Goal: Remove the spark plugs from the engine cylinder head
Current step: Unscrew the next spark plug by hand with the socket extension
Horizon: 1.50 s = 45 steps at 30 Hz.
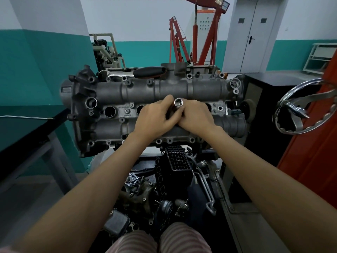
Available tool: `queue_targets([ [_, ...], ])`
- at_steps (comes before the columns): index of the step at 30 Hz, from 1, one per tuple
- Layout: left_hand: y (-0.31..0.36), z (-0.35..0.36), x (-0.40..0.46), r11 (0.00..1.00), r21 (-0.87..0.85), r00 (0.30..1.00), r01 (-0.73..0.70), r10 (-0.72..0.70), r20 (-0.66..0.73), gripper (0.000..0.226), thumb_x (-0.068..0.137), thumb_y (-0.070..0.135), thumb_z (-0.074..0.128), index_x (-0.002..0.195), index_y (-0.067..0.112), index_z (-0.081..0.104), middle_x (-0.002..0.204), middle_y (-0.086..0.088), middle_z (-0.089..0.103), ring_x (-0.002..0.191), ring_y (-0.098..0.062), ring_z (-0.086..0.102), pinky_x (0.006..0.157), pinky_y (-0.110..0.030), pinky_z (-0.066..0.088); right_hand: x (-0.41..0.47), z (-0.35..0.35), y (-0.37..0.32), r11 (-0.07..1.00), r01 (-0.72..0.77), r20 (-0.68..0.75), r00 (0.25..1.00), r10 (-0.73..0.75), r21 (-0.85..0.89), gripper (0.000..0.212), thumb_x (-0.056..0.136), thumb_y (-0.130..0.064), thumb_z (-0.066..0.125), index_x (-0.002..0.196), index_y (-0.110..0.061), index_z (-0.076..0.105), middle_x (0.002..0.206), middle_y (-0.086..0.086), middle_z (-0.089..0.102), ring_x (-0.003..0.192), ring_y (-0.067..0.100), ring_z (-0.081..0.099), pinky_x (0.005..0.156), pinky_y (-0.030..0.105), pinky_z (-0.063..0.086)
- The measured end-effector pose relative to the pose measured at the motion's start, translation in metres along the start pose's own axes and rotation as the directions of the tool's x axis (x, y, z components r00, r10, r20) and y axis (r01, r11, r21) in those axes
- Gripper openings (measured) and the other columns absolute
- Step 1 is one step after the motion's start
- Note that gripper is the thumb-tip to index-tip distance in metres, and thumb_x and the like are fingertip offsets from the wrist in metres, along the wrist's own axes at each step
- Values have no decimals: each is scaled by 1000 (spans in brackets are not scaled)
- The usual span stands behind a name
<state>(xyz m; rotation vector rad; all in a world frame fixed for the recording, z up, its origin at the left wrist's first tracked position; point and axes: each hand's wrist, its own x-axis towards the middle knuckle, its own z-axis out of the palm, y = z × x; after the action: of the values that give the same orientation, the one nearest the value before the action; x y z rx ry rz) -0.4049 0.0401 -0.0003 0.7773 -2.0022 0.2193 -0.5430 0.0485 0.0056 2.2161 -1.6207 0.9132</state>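
the engine cylinder head (156, 92) is mounted across the middle of the scene, its long cast-metal body running left to right, rough and grey, with bolt bosses along the near and far edges. open floor is seen to the left beyond a dark worktop (27, 125), while the right side is closed in by a dark cabinet (264, 84) and an orange panel (313, 147) carrying a chromed handwheel (299, 106).

a row of round plug wells is set along the centre of the head. the leftmost plug well (110, 111) stands uncovered and dark inside; whether a spark plug sits in it cannot be told. the next well is partly hidden by the left hand (155, 115).

a bright steel socket (178, 105), tubular with a hollow open end facing up, is gripped between both hands over the centre of the head. the left hand is curled round it from the left, and the right hand (196, 115) is curled round it from the right, fingers meeting at the shaft.

a ratchet (138, 72) with a black handle is laid on the far edge of the head. loose engine parts (164, 189) are heaped below the near edge.
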Motion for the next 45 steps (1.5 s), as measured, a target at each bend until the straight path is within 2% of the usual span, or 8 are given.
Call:
queue_targets([
  [3, 0, 1, 1, 1000, -8, 1000, -12, 12, -7, 33, 85, 38, 41, 80, 7, 50, 61, 9, 45, 53, -24, 52, 46, -30, 36, 0, 0, 1, 1000, -3, 10, 1000, 3, 19, 19, 83, -27, 52, 90, -12, 41, 70, 1, 58, 68, 29, 58, 53, 31, 29],
  [11, -7, 3, 3, 998, -24, 998, 62, -62, -17, 42, 87, 44, 54, 63, 10, 60, 49, -2, 53, 48, -21, 52, 48, -27, 30, 0, 3, 1, 998, 23, -49, 998, -26, -65, 27, 86, -33, 50, 100, -17, 67, 91, 10, 70, 88, 32, 61, 64, 30, 30],
  [18, -1, 2, 1, 999, -33, 999, 38, -38, -7, 22, 85, 39, 40, 75, 20, 35, 54, 12, 37, 50, -15, 40, 50, -26, 24, -2, 0, 0, 999, 31, -13, 999, -31, 6, 24, 85, -30, 51, 93, -10, 39, 71, 4, 60, 68, 33, 59, 55, 31, 26],
  [23, -5, 4, 1, 997, -13, 997, 72, -73, -34, 32, 89, 33, 56, 66, 11, 57, 48, -3, 48, 50, -29, 55, 51, -26, 27, 0, 2, -1, 996, 30, -53, 998, -35, -85, 29, 87, -36, 48, 100, -16, 66, 88, 13, 69, 86, 34, 61, 63, 31, 29],
  [31, -2, 3, 1, 999, -32, 999, 40, -40, -14, 22, 87, 39, 42, 73, 22, 36, 56, 11, 40, 51, -23, 50, 50, -26, 28, -1, 2, -1, 999, 32, -42, 999, -33, -29, 23, 85, -33, 49, 91, -10, 47, 77, 9, 66, 73, 32, 61, 58, 30, 27],
  [35, -7, 5, 2, 997, -14, 996, 79, -79, -40, 35, 88, 38, 54, 64, 13, 57, 46, -5, 50, 50, -29, 56, 53, -25, 27, -1, 2, -2, 995, 41, -61, 997, -47, -89, 31, 86, -39, 51, 92, -14, 67, 83, 10, 69, 82, 29, 62, 62, 28, 26],
  [42, -3, 4, 1, 998, -44, 999, 48, -49, -18, 23, 87, 39, 44, 74, 22, 36, 58, 11, 42, 53, -20, 49, 51, -25, 27, -2, 1, 0, 999, 33, -31, 999, -34, -30, 22, 85, -30, 51, 88, -10, 41, 75, 7, 63, 70, 32, 60, 59, 30, 25],
  [45, -6, 4, 1, 997, -10, 997, 78, -79, -24, 28, 90, 35, 53, 69, 16, 52, 50, 7, 43, 51, -25, 54, 52, -25, 26, -2, 1, -2, 997, 26, -50, 998, -30, -66, 30, 84, -40, 51, 91, -11, 57, 77, 5, 67, 75, 27, 62, 61, 28, 28],
])
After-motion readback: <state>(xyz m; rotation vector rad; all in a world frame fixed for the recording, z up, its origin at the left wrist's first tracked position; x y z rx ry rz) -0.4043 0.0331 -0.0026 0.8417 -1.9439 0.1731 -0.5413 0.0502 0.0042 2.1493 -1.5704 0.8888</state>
